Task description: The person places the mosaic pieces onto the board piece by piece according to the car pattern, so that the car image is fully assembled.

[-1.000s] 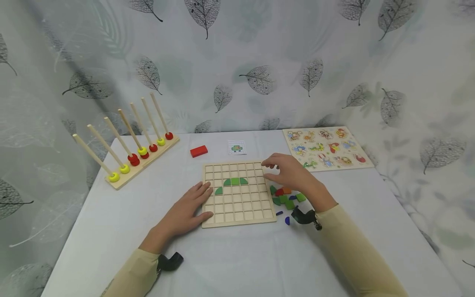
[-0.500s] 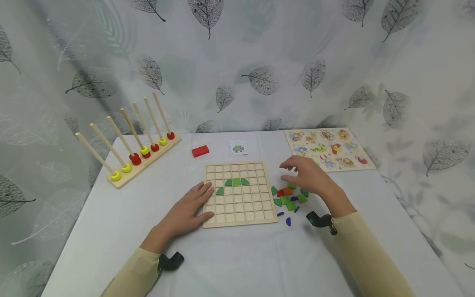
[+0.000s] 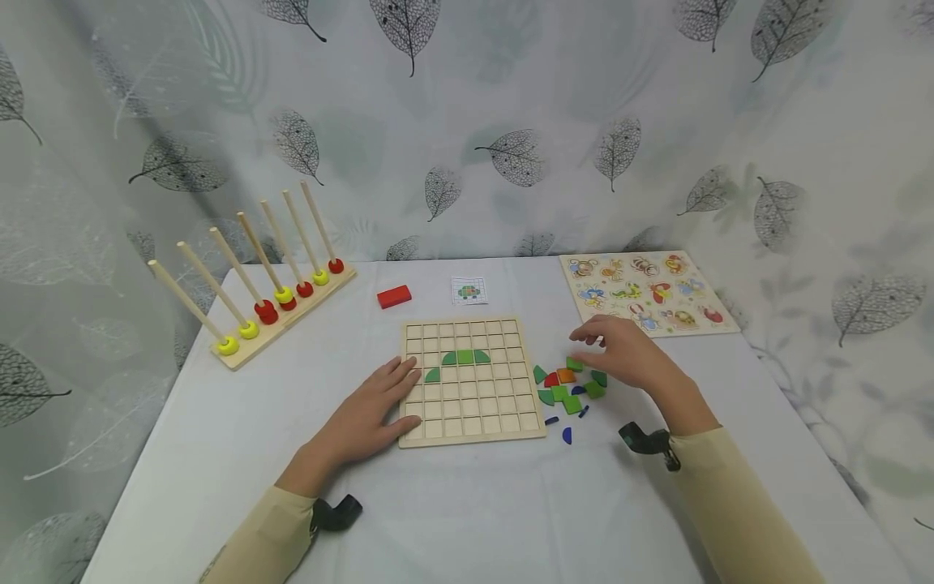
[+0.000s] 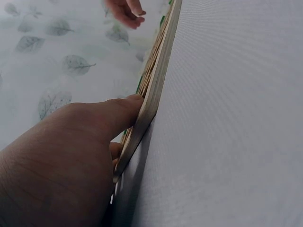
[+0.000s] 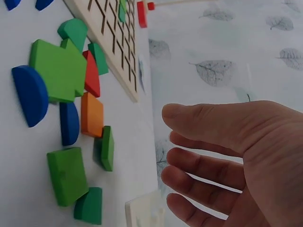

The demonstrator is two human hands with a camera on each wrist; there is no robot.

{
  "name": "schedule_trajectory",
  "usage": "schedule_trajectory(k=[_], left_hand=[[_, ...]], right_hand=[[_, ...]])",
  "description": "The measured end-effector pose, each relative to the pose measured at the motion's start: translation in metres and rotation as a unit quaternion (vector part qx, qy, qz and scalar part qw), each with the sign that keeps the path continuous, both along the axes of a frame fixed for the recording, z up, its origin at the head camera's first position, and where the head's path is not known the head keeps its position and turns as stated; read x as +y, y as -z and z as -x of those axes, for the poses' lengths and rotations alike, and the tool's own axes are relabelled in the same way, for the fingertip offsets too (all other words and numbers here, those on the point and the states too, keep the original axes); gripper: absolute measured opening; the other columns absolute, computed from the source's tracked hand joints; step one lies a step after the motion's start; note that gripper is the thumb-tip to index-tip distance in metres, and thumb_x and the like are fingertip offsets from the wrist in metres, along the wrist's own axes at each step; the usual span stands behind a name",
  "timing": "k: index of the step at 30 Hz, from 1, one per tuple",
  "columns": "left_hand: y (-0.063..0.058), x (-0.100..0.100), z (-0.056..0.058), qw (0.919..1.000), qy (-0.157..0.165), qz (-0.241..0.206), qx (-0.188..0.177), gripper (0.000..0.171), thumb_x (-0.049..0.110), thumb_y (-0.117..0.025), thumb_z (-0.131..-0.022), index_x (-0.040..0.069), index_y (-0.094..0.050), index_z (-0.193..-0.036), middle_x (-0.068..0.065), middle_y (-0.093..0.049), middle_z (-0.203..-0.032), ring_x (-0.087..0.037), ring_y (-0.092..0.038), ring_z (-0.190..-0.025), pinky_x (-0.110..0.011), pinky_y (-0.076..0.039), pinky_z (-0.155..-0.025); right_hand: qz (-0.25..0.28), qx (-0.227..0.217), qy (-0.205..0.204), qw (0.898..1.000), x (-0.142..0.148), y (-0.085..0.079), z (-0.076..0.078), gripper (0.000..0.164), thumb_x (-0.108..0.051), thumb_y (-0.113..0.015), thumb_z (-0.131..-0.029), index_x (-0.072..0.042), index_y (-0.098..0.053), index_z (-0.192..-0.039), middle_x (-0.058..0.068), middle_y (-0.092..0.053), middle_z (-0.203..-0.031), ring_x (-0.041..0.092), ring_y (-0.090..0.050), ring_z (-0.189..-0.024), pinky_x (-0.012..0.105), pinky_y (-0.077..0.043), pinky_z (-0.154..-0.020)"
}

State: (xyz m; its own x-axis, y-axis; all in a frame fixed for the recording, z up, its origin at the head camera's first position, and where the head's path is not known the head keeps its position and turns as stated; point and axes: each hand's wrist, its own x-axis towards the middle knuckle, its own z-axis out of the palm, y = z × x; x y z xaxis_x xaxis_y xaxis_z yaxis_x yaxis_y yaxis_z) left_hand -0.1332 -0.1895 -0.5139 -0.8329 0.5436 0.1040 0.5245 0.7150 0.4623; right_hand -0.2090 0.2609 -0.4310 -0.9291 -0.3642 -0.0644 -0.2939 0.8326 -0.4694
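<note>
A wooden grid board (image 3: 467, 405) lies on the table with a few green pieces set in its upper cells: a light green square (image 3: 465, 357) between two dark green quarter circles, and one more quarter circle (image 3: 433, 375) lower left. My left hand (image 3: 372, 410) rests on the board's left edge, fingers spread on top; in the left wrist view its thumb (image 4: 125, 111) lies on the rim. My right hand (image 3: 620, 349) hovers over the loose pieces, holding nothing, fingers loosely bent. Below it lie green squares (image 3: 572, 404), an orange square (image 3: 566, 375), a red quarter circle (image 5: 92, 74) and blue half circles (image 5: 31, 96).
Behind the board lie a small picture card (image 3: 469, 290) and a red block (image 3: 394, 297). A peg stand with red and yellow beads (image 3: 292, 312) stands at the left. An insect picture puzzle board (image 3: 649, 294) lies at the back right.
My right hand has moved from the board's upper right corner rightward to above the loose pieces, uncovering some of them. The left hand stays on the board.
</note>
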Motion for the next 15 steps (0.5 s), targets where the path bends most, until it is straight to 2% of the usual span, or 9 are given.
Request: schedule_trajectory(k=[6,15], left_hand=[[0.002,0.000,0.001,1.0000,-0.001,0.005,0.002,0.082,0.049,-0.069,-0.103,0.010,-0.039,-0.169,-0.006,-0.029,-0.177,-0.031,-0.018,-0.165,-0.055,-0.026,-0.128],[0.002,0.000,0.001,1.0000,-0.001,0.000,-0.002,0.082,0.048,-0.070,-0.103,0.010,-0.040,-0.169,-0.006,-0.029,-0.177,-0.031,-0.018,-0.165,-0.056,-0.026,-0.128]], right_hand=[[-0.008,-0.019,0.017,1.000,0.005,0.011,-0.003,0.033,-0.023,-0.083,-0.097,-0.007,-0.079,-0.127,0.007,-0.073,-0.116,0.030,-0.063,-0.106,0.050,-0.058,-0.091],[-0.001,-0.025,0.016,1.000,0.011,0.026,-0.002,0.034,-0.020,-0.086,-0.094,-0.004,-0.080,-0.123,0.006,-0.073,-0.110,0.028,-0.065,-0.103,0.050,-0.059,-0.090]])
